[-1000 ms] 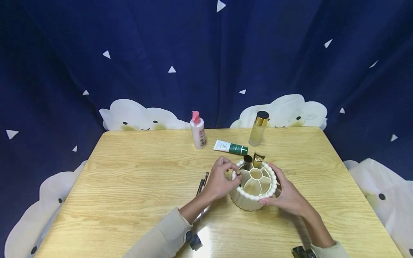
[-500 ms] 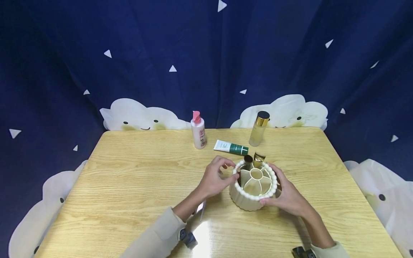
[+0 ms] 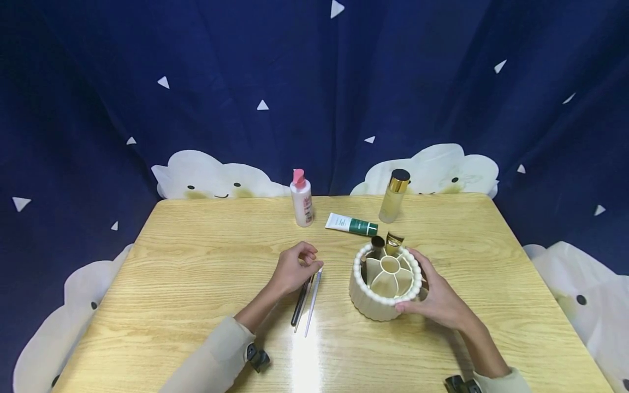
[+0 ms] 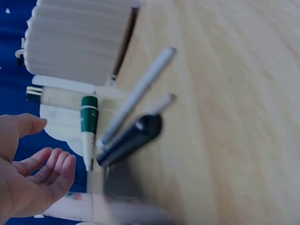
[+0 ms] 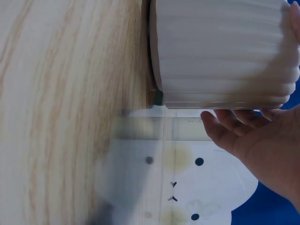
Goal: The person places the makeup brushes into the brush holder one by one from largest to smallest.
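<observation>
In the head view a cream round organizer (image 3: 371, 307) with a beaded rim and petal-shaped compartments stands on the table. My right hand (image 3: 434, 295) grips its right side, thumb on the near rim and fingers curved around the far side. A dark-topped item (image 3: 377, 242), a gold-capped item (image 3: 394, 245) and a slim dark stick (image 3: 363, 271) stand in its compartments. Over the upper ends of several slim makeup brushes hovers my left hand (image 3: 295, 270), fingers loosely bent and holding nothing. A thick black brush (image 4: 131, 138) and a pale one (image 4: 145, 77) show in the left wrist view.
Behind the organizer lies a green and white tube (image 3: 351, 224). A pink-topped pump bottle (image 3: 302, 204) and a gold-collared bottle (image 3: 391, 203) stand farther back. A navy curtain (image 3: 314, 98) hangs beyond the wooden table (image 3: 211, 245).
My left hand has let go of the slim dark stick in the left compartment and moved left, away from the organizer, to the brushes. The right hand keeps its grip in place.
</observation>
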Available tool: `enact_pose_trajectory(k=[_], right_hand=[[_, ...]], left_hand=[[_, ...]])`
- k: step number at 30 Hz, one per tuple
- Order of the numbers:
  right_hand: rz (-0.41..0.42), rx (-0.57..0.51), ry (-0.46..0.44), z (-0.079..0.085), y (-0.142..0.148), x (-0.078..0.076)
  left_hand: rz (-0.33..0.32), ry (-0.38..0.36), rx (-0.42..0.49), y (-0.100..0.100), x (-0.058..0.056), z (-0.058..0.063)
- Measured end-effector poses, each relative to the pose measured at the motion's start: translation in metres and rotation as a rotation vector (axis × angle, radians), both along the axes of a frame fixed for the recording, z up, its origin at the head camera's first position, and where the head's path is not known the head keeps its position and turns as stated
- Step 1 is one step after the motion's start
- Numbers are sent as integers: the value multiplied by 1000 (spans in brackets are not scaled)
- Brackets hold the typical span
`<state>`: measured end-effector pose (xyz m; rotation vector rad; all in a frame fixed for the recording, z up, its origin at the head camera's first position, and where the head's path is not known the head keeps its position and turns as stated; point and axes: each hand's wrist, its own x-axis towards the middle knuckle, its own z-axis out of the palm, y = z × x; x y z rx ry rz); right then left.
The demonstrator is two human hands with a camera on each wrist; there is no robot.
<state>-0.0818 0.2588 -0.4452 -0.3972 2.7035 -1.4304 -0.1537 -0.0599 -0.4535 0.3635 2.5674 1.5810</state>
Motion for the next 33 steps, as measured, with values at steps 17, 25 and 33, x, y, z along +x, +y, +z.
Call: enact_pose_trajectory(k=[17, 25, 33], right_hand=[[-4, 23, -6, 1, 0, 0], [-7, 25, -11, 2, -1, 0], [-9, 22, -11, 2, 0, 0]], left_hand=[[52, -39, -250, -20, 13, -19], [57, -6, -268, -20, 13, -20], [91, 9, -348, -18, 13, -20]])
